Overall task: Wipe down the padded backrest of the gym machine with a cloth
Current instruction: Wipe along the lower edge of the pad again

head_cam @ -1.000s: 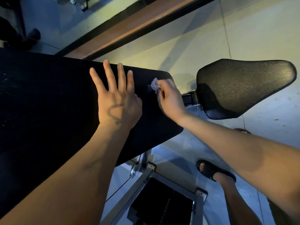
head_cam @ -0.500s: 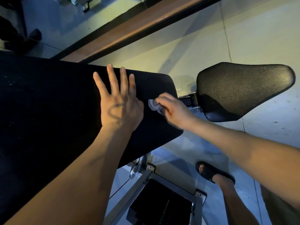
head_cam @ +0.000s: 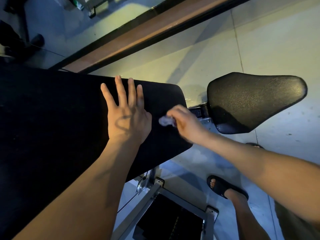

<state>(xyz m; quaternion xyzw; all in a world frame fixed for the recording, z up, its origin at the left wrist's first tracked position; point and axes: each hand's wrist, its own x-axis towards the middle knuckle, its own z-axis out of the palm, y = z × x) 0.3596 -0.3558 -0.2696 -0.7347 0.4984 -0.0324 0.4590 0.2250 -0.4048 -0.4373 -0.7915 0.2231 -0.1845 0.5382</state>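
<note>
Two hands (head_cam: 129, 118) (head_cam: 186, 124), one (seemingly balled) cloth (head_cam: 164, 121)

Black textured seat pad (head_cam: 251, 101) seen at right, above pale tiled floor (head_cam: 277, 40). Brown black-edged strip (head_cam: 155, 30) laid diagonally across top. Grey metal frame (head_cam: 149, 196) and dark weight stack (head_cam: 166, 220) below. Black sandal (head_cam: 223, 187) worn on foot, planted on floor.

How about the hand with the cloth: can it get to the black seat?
Probably yes. The right hand, holding the cloth, is at the end of the backrest nearest the seat, and nothing blocks the gap between them.
</note>
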